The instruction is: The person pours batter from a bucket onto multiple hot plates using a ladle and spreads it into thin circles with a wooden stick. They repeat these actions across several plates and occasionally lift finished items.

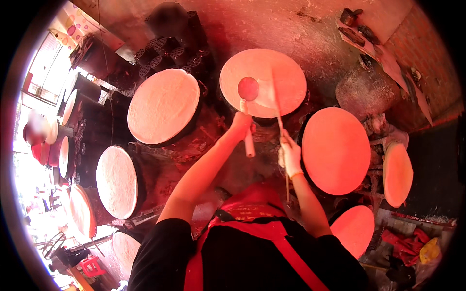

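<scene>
My left hand [241, 124] is closed around the thick pale handle of a ladle [248, 88]. Its round bowl hangs over the far middle griddle, which is covered by a pale flat round of batter [233, 68]. In my closed right hand [290, 154] is a long thin stick [280, 121]. Its far end reaches over the same round and is smeared by motion; a pale blurred patch beside it may be a flat blade. Whether the ladle or stick touches the batter, I cannot tell.
Several more pale rounds on dark griddles surround me, including ones at left [164, 106] and right [336, 150]. Pierced coal cylinders [170, 56] are stacked at the back left. A ledge with dark objects [366, 41] juts out far right. Another person [41, 145] is at far left.
</scene>
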